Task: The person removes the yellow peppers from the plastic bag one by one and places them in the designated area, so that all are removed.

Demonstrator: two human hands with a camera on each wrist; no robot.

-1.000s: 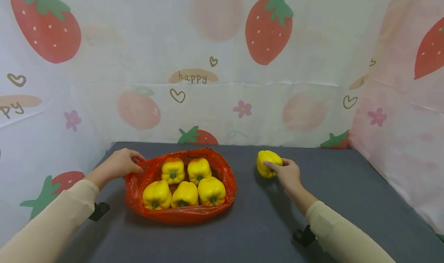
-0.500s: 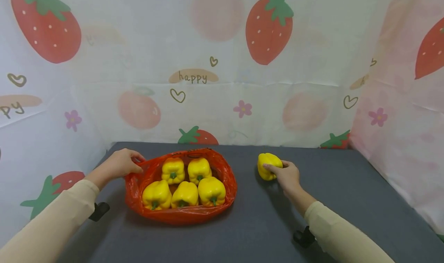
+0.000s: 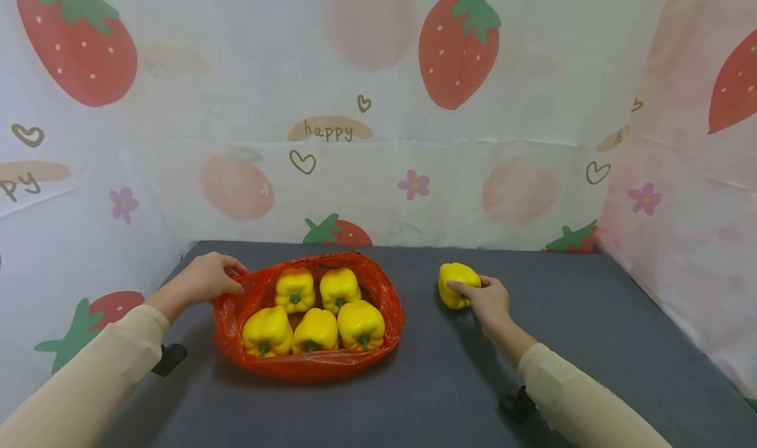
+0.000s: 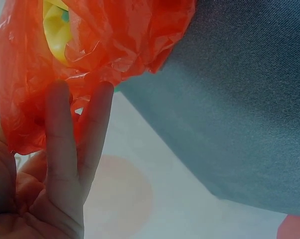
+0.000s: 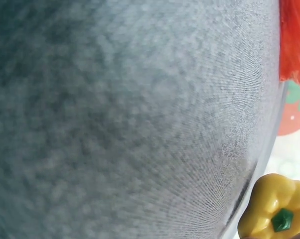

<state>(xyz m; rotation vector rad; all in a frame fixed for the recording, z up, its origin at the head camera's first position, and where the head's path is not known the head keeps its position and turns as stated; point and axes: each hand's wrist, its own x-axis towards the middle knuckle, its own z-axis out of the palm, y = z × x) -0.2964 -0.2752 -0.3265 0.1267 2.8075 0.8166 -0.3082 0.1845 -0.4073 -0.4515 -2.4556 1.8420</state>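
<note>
My left hand (image 3: 204,278) pinches the left edge of a red plastic bag (image 3: 307,367). Its mouth is spread wide, and several yellow bell peppers (image 3: 268,331) lie inside. In the left wrist view, two fingers (image 4: 61,134) stretch along the bag, and part of a pepper (image 4: 57,30) shows through the opening. Right of the bag, my right hand (image 3: 489,301) grips a single yellow bell pepper (image 3: 457,285), thumb on its near side. That pepper (image 5: 274,204) also appears in the right wrist view's lower corner, green stem visible. Whether it touches the table cannot be told.
A dark grey cloth-covered table (image 3: 414,395) lies under everything. Behind it and along both sides hangs a pale curtain (image 3: 378,192) printed with strawberries, hearts and flowers. Black wrist straps (image 3: 518,405) show by the sleeves.
My right hand has lowered slightly with the yellow bell pepper in its grip. The left hand, the bag and the peppers inside have stayed in place.
</note>
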